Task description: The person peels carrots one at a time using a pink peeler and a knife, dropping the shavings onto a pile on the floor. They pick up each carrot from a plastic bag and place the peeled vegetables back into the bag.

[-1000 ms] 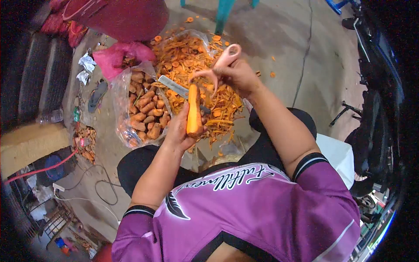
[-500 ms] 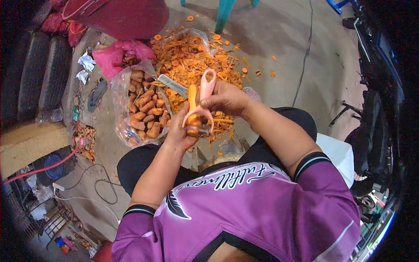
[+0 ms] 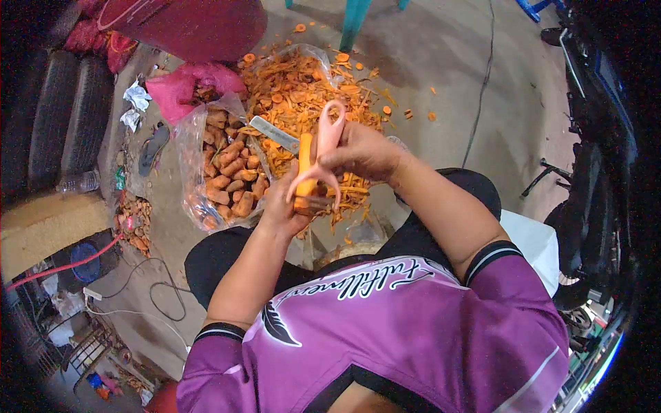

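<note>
My left hand (image 3: 288, 203) is closed around a peeled orange carrot (image 3: 306, 162), which points up and away from me. In my right hand (image 3: 365, 151) is a pink Y-shaped peeler (image 3: 331, 134), gripped by its handle with the loop end up. The peeler's forked head lies across the lower part of the carrot. Just beyond the carrot, a knife's broad metal blade (image 3: 274, 133) shows over the heap of peelings (image 3: 296, 93). Left of my hands, a clear plastic bag (image 3: 189, 165) holds several unpeeled carrots (image 3: 231, 162).
A pink mesh sack (image 3: 169, 89) and a large dark red tub (image 3: 186, 27) stand at the back left. Tyres (image 3: 88, 113) lean at the far left, near a sandal (image 3: 153, 149). A cable (image 3: 482, 89) crosses the floor on the right. A teal stool leg (image 3: 354, 26) stands beyond the peelings.
My right hand and the peeler have shifted slightly, with the peeler's loop end a little higher. My left hand stays in about the same place around the carrot.
</note>
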`<action>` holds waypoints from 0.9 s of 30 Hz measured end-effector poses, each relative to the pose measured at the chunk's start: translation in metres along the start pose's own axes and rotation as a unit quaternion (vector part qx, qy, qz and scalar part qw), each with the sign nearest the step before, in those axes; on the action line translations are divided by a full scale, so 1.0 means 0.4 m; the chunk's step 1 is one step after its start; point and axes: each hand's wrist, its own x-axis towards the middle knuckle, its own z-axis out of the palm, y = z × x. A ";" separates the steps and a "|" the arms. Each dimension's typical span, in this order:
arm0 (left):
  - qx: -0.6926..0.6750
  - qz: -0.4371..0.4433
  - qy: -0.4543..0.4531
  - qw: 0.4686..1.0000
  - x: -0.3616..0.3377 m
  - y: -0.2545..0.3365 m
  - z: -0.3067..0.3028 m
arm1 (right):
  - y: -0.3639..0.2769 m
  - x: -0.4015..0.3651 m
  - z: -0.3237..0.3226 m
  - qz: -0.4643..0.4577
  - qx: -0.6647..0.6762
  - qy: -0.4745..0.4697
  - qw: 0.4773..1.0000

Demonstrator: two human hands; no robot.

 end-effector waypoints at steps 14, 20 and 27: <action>-0.039 -0.040 -0.029 0.998 0.000 -0.012 0.006 | -0.021 0.041 -0.174 -0.108 -0.190 0.255 0.942; -0.005 -0.008 0.009 1.000 0.013 -0.004 -0.011 | -0.030 0.037 -0.132 -0.124 -0.077 0.215 0.966; -0.046 -0.027 -0.053 0.997 0.006 0.004 -0.001 | 0.014 -0.001 0.000 0.018 -0.007 -0.043 0.999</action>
